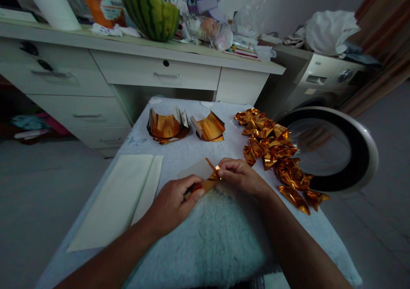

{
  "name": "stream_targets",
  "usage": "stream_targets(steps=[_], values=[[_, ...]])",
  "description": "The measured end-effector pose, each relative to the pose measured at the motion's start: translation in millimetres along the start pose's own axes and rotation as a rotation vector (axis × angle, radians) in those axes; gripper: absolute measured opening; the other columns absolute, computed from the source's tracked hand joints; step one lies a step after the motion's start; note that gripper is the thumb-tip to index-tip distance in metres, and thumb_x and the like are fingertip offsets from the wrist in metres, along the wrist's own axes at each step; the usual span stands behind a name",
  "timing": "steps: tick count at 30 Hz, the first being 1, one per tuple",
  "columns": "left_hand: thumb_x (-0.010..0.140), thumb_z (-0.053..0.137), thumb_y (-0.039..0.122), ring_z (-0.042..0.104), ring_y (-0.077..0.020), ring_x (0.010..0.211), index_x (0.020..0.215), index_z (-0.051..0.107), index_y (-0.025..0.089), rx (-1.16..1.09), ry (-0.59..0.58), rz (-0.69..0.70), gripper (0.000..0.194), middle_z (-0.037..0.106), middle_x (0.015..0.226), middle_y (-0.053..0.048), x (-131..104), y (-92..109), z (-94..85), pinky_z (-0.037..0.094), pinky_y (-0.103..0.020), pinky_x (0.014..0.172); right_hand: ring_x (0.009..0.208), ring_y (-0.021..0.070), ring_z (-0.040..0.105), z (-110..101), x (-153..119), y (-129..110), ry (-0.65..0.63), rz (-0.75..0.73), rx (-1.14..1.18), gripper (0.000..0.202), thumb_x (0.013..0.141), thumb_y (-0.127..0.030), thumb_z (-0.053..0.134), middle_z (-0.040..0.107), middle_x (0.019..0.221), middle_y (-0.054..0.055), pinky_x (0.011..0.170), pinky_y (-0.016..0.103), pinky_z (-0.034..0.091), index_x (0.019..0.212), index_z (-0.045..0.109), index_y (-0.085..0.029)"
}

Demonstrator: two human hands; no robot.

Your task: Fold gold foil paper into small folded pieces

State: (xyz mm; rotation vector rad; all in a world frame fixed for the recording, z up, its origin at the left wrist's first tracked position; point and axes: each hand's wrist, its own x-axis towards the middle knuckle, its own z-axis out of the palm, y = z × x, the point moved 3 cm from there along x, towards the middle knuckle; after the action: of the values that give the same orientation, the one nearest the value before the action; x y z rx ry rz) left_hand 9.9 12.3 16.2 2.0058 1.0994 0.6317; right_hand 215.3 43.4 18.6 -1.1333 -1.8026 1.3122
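Note:
Between my hands, above the middle of the cloth-covered table, is a piece of orange-gold foil (211,181). My left hand (179,199) is closed on its near left end, where something dark red shows under the fingers. With a pinch, my right hand (240,175) grips the foil's other end. Beyond my hands stand two curved stacks of gold foil sheets (165,126). Several twisted gold foil pieces (269,141) lie in a heap on the right. A pale translucent sheet (195,169) lies just behind the held foil.
Folded white paper (112,199) lies on the table's left side. At the right edge, a washing machine's open round door (361,152) stands close to the foil heap. Behind the table, a white desk (192,73) carries a cut watermelon (150,15) and clutter.

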Motion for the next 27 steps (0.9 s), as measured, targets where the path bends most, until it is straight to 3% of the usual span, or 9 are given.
stream_targets(steps=[3,7,15,22,27], values=[[0.094,0.046,0.036,0.063,-0.0156,0.064,0.093,0.065,0.023,-0.034,0.073,-0.095,0.023,0.068,0.073,0.003,2,-3,-1.9,0.044,-0.027,0.059,0.069,0.0122,0.051,3,5,5,0.086,-0.024,-0.105,0.034,0.092,-0.045,0.057,0.056,0.074,0.000,0.062,0.025,0.039,0.073,0.061,-0.017],[0.091,0.051,0.034,0.063,-0.0179,0.066,0.090,0.064,0.023,0.112,0.199,-0.161,0.017,0.068,0.075,0.002,6,-8,-4.7,0.042,-0.030,0.063,0.087,0.0177,0.054,8,11,8,0.270,-0.121,-0.387,0.022,0.089,-0.029,0.062,0.062,0.084,0.003,0.084,0.035,0.040,0.070,0.061,-0.018],[0.085,0.058,0.025,0.060,-0.0244,0.083,0.085,0.064,0.023,0.504,0.349,-0.063,0.006,0.065,0.083,-0.002,12,-13,-5.9,0.038,-0.042,0.084,0.095,0.0231,0.049,22,16,14,0.464,-0.031,-0.631,0.013,0.081,-0.026,0.070,0.062,0.093,0.005,0.090,0.043,0.037,0.070,0.066,-0.021],[0.085,0.059,0.032,0.052,-0.0340,0.107,0.108,0.062,0.022,0.675,0.369,-0.119,0.025,0.062,0.113,-0.011,13,-18,0.1,0.038,-0.049,0.089,0.096,0.0255,0.047,25,17,19,0.477,-0.005,-0.710,0.011,0.077,-0.026,0.075,0.061,0.095,0.006,0.087,0.044,0.036,0.071,0.067,-0.021],[0.087,0.055,0.028,0.051,-0.0333,0.107,0.109,0.060,0.019,0.649,0.317,-0.145,0.024,0.060,0.111,-0.012,15,-19,2.6,0.039,-0.049,0.090,0.096,0.0266,0.047,25,17,17,0.475,0.053,-0.741,0.010,0.077,-0.028,0.074,0.061,0.098,0.007,0.085,0.043,0.036,0.079,0.067,-0.021]])
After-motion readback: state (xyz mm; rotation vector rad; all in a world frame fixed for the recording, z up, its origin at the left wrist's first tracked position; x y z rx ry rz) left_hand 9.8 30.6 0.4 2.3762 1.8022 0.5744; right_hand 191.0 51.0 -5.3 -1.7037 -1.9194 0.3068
